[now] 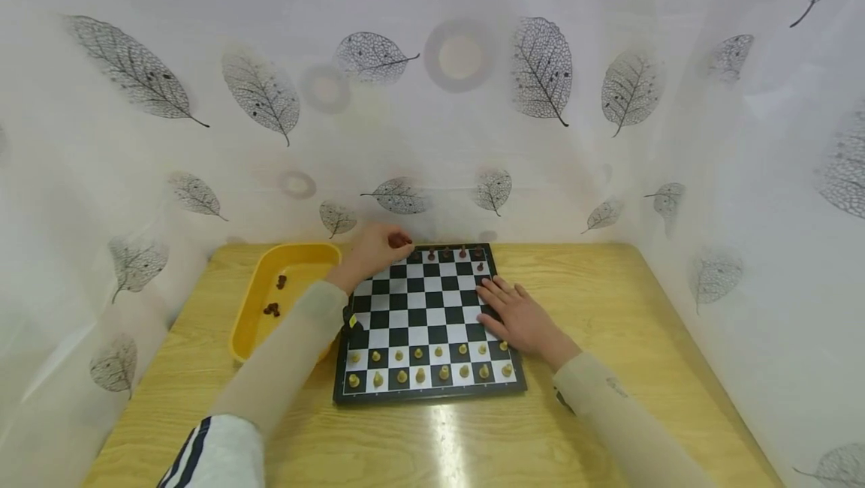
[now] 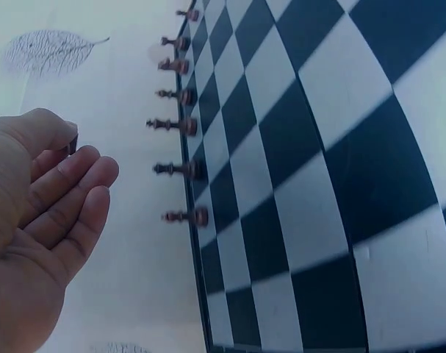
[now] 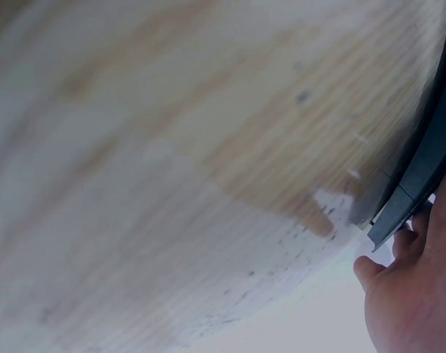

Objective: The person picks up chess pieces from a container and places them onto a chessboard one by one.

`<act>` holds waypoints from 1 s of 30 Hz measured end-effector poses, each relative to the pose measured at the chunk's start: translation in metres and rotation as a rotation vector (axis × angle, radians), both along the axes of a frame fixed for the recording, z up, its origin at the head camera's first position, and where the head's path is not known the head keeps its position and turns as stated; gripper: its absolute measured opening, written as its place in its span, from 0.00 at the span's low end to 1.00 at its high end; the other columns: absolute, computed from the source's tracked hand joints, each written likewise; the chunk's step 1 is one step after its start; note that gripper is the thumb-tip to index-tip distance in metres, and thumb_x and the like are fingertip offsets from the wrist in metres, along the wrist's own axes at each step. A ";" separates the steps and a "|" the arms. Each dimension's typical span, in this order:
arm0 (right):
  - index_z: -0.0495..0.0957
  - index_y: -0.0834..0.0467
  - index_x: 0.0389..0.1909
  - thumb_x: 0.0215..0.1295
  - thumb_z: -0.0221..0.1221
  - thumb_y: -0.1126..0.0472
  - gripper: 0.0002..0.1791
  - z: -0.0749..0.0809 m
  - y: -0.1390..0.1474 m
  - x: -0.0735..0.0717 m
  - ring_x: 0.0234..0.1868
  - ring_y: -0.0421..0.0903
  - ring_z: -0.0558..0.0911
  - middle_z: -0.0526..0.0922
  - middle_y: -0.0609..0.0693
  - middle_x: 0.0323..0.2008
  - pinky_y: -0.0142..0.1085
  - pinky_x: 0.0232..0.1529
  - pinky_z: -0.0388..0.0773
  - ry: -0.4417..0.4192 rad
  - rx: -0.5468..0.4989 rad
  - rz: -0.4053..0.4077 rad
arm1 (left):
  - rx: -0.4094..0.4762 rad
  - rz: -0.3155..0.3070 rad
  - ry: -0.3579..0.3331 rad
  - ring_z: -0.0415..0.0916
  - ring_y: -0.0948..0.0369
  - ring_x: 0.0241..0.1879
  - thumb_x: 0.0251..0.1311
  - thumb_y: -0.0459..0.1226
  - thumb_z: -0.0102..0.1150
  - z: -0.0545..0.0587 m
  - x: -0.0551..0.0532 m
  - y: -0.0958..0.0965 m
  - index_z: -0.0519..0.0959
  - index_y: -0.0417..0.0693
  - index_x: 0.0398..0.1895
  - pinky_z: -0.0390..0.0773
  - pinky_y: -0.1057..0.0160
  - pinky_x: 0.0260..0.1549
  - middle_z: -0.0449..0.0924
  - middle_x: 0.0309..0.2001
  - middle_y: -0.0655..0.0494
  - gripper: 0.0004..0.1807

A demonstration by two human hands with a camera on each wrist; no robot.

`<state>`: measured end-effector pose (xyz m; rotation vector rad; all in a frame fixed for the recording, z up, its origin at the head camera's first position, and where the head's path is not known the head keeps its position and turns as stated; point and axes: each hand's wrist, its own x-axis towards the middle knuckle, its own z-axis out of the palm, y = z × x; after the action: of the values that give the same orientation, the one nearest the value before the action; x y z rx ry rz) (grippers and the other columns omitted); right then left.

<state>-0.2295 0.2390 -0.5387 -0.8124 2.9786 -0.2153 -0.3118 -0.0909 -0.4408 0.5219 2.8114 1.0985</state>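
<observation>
A chessboard (image 1: 432, 296) with black and white squares lies on the table. Over its far left corner my left hand (image 1: 372, 251) pinches a small dark chess piece (image 2: 73, 143) between thumb and finger; the fingers hide most of it, so its kind cannot be told. Dark red chess pieces (image 2: 180, 125) stand in a row along the far edge, and one dark pawn (image 1: 480, 266) stands before them at the right. Two rows of gold chess pieces (image 1: 420, 375) stand along the near edge. My right hand (image 1: 523, 319) rests with extended fingers on the board's right edge.
Left of the board is a yellow tray (image 1: 245, 308) with several dark pieces (image 1: 272, 309) lying in it; my left forearm passes over its right side. A wooden table (image 1: 574, 278) bears everything. Leaf-patterned white curtains (image 1: 432, 135) hang behind and at both sides.
</observation>
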 end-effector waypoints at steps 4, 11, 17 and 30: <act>0.58 0.51 0.83 0.81 0.41 0.33 0.39 0.001 0.000 0.000 0.85 0.56 0.54 0.59 0.51 0.83 0.61 0.81 0.54 -0.002 0.000 -0.003 | 0.026 -0.043 0.038 0.85 0.53 0.43 0.70 0.40 0.65 -0.004 -0.001 0.013 0.87 0.44 0.51 0.86 0.56 0.42 0.90 0.45 0.48 0.12; 0.58 0.51 0.83 0.81 0.40 0.32 0.40 0.003 -0.001 0.000 0.85 0.56 0.54 0.58 0.52 0.83 0.62 0.81 0.55 -0.010 0.005 0.001 | 0.044 -0.087 0.063 0.84 0.56 0.41 0.69 0.39 0.68 -0.015 -0.003 0.033 0.88 0.43 0.50 0.85 0.58 0.42 0.90 0.44 0.50 0.12; 0.58 0.51 0.83 0.81 0.40 0.32 0.40 0.003 -0.001 0.001 0.85 0.56 0.54 0.59 0.51 0.83 0.61 0.81 0.55 -0.004 0.004 -0.001 | 0.028 -0.111 0.059 0.84 0.57 0.41 0.70 0.40 0.66 -0.022 -0.003 0.048 0.89 0.44 0.49 0.84 0.59 0.41 0.90 0.44 0.50 0.12; 0.59 0.51 0.83 0.82 0.40 0.33 0.39 0.004 -0.002 0.001 0.85 0.56 0.55 0.60 0.52 0.83 0.62 0.81 0.56 -0.008 0.009 -0.001 | 0.035 -0.105 -0.032 0.84 0.55 0.46 0.70 0.37 0.67 -0.034 0.000 0.078 0.89 0.42 0.52 0.85 0.57 0.48 0.88 0.48 0.49 0.12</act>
<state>-0.2282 0.2372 -0.5350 -0.8080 2.9705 -0.2042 -0.3114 -0.0128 -0.4747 0.6412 2.7077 1.1264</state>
